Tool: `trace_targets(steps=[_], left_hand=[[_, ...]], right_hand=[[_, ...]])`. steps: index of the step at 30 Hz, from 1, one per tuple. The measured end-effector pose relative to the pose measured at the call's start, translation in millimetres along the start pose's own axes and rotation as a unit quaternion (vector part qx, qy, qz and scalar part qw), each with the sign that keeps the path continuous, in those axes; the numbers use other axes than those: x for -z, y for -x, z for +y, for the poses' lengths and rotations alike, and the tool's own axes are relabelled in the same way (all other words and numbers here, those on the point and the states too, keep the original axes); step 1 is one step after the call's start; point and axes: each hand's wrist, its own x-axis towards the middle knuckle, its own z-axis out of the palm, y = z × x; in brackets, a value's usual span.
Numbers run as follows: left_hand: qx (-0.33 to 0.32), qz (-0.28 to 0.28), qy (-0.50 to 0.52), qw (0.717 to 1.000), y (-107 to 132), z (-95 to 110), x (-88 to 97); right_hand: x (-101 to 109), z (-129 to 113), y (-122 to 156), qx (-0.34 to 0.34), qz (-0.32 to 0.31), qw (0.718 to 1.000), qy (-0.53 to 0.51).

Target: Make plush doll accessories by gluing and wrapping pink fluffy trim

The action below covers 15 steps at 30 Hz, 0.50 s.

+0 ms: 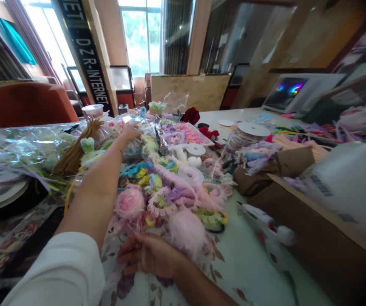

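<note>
My left hand (131, 132) reaches far forward into the pile of trimmings; its fingertips are lost among clear wrappers and small soft pieces. Close to me, my right hand (149, 255) rests low over the flowered tabletop, its fingers loosely curled and apart. Just beyond its thumb lies a fluffy pink flower (130, 202); I cannot tell whether they touch. Right of that hand sits a pale pink fuzzy ball (187, 231). Pink ruffled trim (162, 206) and yellow-green ruffled trim (210, 216) lie behind these.
A white glue gun (270, 227) lies at right beside an open cardboard box (313, 225). White spools (253, 128) and a dark red flower (191, 115) stand farther back. At left are plastic-wrapped flowers (17, 148), a brown bundle (77, 151) and a large ribbon reel (4, 195).
</note>
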Motion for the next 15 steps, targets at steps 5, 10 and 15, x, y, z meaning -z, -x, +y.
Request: trace_targets(steps=[5, 10, 15], left_hand=[[-0.013, 0.023, -0.057, 0.998, 7, 14, 29.7], [-0.067, 0.070, -0.110, 0.989, 44, 36, 73.1], [-0.077, 0.081, -0.078, 0.991, 116, 46, 97.7]], right_hand=[[-2, -4, 1, -0.015, -0.001, 1.000, 0.014], [-10, -9, 5, -0.015, -0.010, 0.999, 0.041], [-14, -11, 7, -0.019, -0.010, 0.997, 0.071]])
